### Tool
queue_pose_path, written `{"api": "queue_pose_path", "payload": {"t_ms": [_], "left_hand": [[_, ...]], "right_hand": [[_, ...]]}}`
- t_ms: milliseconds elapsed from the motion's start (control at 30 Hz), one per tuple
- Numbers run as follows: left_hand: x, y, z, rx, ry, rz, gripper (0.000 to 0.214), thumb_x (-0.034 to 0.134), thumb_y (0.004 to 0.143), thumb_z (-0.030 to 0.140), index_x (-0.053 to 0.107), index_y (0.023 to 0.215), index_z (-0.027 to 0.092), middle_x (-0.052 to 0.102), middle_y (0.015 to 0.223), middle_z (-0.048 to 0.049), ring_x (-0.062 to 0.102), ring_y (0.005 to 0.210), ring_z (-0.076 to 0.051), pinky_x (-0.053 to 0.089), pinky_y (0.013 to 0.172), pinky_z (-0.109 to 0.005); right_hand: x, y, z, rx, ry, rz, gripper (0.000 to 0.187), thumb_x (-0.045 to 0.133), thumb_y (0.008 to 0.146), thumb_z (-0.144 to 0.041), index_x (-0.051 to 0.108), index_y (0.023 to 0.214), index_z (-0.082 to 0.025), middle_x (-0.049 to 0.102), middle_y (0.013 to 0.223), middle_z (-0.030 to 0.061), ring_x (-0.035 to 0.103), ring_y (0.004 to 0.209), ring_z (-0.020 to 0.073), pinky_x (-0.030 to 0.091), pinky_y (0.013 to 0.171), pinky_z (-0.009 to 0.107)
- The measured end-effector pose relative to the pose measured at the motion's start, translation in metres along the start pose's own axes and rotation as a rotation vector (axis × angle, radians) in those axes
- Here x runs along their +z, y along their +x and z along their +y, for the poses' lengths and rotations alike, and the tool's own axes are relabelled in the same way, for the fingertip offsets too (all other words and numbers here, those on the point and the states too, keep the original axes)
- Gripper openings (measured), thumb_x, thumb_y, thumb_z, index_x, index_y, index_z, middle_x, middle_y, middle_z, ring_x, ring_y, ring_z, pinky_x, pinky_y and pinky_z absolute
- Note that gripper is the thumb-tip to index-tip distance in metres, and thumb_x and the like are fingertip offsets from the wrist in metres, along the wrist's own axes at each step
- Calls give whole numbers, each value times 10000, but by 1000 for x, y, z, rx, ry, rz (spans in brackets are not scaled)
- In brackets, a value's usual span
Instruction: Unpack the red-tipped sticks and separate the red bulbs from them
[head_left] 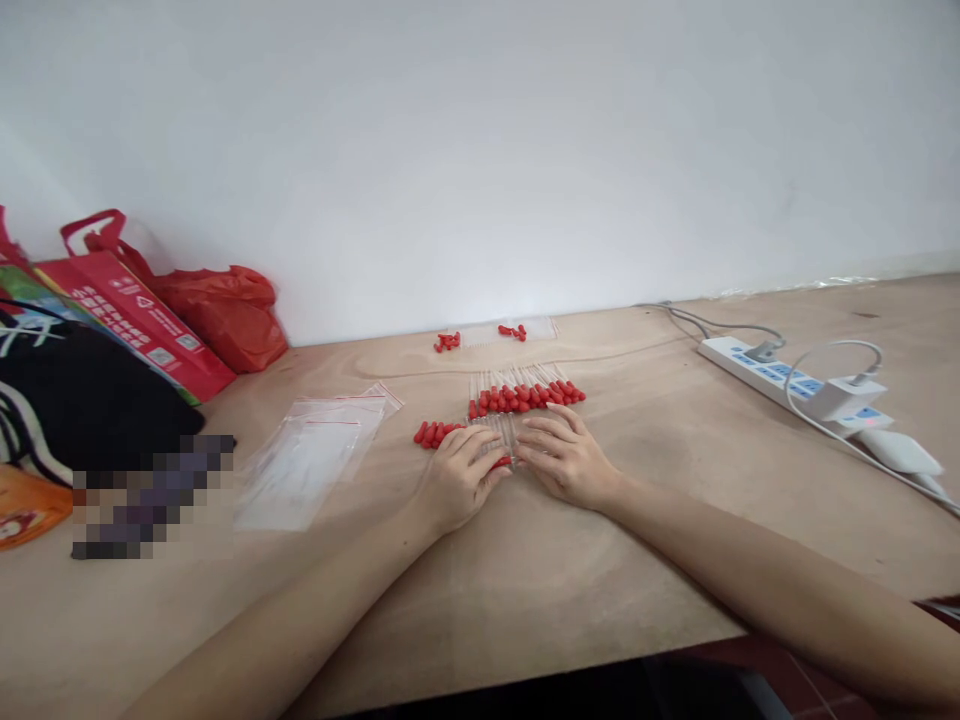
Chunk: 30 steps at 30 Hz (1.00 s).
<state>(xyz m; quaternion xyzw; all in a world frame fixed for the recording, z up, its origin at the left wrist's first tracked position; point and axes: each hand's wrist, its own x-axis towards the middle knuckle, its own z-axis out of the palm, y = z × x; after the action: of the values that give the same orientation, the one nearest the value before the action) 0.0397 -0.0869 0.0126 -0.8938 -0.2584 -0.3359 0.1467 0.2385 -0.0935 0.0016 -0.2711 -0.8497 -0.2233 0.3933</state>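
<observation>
Several thin clear droppers with red bulbs lie together on the table in front of me. One row of red bulbs sits just beyond my hands, its clear tubes pointing toward the wall. A second group of red bulbs lies at the left, beside my left hand. That hand is closed, thumb and fingers around a dropper whose red bulb shows near the thumb. My right hand faces it with curled fingers, the tips against the ends of clear tubes. Its thumb is hidden.
Flat clear zip bags lie to the left. More loose red bulbs rest on another bag near the wall. A white power strip with plugs and cables occupies the right. Red bags and a black bag stand at the far left.
</observation>
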Motion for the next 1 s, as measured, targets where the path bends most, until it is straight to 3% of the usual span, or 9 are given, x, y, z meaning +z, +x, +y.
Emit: {"api": "queue_pose_path", "payload": {"t_ms": [300,600,800,900,1000], "left_hand": [[-2,-5,-1,35,-55,-21,126,502,834,237,615,788,203,681,848,15,586,911,-142,353,912,-351],[-6,-5,2,30,-77,-28,151,473,845,188,595,756,187,681,799,16,605,877,-134,266,974,-389],[-7,-6,1,43,-111,-7,140,460,832,132,576,766,172,673,793,0,606,835,-132,305,946,-390],[-10,-9,-4,10,-132,30,122,473,818,126,575,781,181,664,784,-2,596,809,-134,375,884,-360],[-16,-10,-15,-150,-151,104,120,471,823,164,590,817,183,641,809,-28,580,808,-143,440,787,-309]], "right_hand": [[-3,-3,0,-66,-42,-22,103,525,802,-217,628,806,-224,673,917,-49,546,940,167,239,1006,461],[-3,-5,0,-72,-28,-32,100,524,802,-228,623,820,-231,669,940,-57,536,942,165,226,1005,461],[-6,-3,1,-49,-10,-13,105,519,805,-214,622,807,-234,674,905,-49,545,921,163,235,991,457],[-9,-6,5,30,-12,-4,109,517,809,-224,626,810,-226,670,863,-18,551,874,158,285,941,432],[-6,-11,11,232,-9,-2,154,494,828,-245,635,882,-219,622,684,4,539,681,123,382,776,343]]}}
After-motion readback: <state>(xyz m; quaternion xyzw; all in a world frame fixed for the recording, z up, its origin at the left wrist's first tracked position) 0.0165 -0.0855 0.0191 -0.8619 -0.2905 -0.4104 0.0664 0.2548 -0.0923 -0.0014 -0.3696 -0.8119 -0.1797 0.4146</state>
